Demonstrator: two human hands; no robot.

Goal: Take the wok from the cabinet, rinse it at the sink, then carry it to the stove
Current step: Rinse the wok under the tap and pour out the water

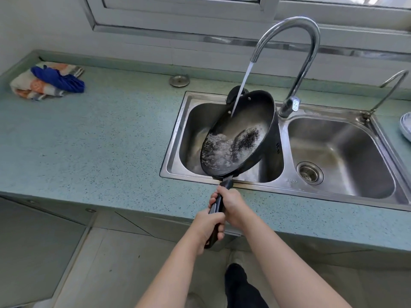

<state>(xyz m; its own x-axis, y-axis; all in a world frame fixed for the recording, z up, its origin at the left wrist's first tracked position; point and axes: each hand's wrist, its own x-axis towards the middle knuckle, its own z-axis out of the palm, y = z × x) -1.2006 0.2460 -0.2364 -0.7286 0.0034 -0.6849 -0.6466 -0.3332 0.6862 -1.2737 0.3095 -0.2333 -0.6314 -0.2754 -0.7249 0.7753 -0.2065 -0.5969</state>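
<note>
Head view looks down on a speckled blue-green worktop (100, 134) running under a window frame (200, 23), with a stainless double sink (333, 192) set into it. The wok (240, 134) is tilted on its side over the left basin (193, 121), its handle crossing the sink's front rim toward the person. Water from the tall curved tap (298, 41) falls into the wok and pools foaming at its lower side. The left hand (208, 227) is wrapped around the handle's end; the right hand (232, 205) grips it nearer the wok. The right basin (347, 156) holds only its drain strainer (309, 172). A crumpled cloth (46, 80) lies at the far left corner, well apart. A small round metal cap (179, 80) sits behind the sink, and the worktop between is bare.
</note>
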